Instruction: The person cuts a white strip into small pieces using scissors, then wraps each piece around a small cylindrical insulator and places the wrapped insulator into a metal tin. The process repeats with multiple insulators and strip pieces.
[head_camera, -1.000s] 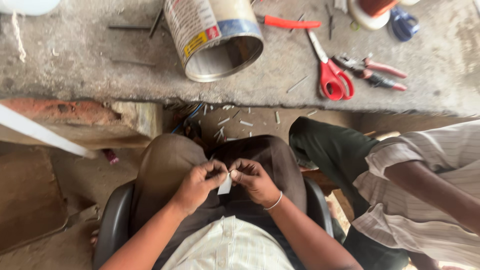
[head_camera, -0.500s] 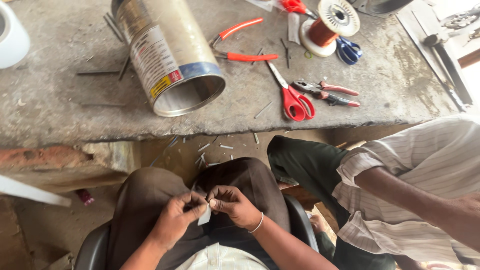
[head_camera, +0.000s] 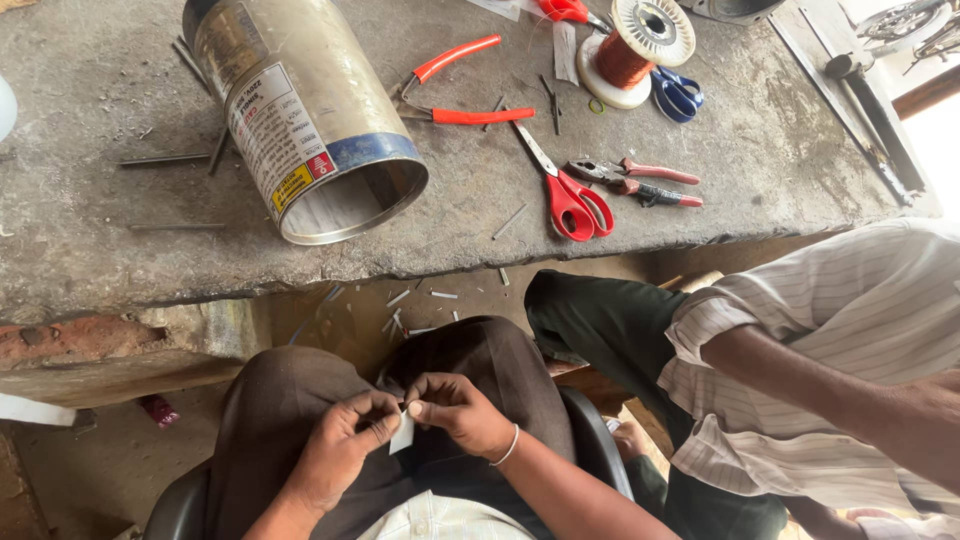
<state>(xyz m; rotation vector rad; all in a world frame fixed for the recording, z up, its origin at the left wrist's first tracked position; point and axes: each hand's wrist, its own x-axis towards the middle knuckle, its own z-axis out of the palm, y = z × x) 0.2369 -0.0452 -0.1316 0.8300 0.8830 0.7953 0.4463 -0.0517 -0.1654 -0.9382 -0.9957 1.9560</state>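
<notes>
Paper strip (head_camera: 402, 436), small and white, sits pinched over the lap between fingers of left hand (head_camera: 335, 455) and right hand (head_camera: 455, 412), as before; only the view shifted toward the tabletop (head_camera: 100, 250).

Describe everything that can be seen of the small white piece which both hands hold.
The small white piece is a thin, flat slip, like paper or plastic sheet, plain and roughly rectangular. It hangs nearly upright over the person's lap, above the brown trousers. The left hand and the right hand pinch its upper edge between fingertips, which hide the top; its lower end hangs free.
</notes>
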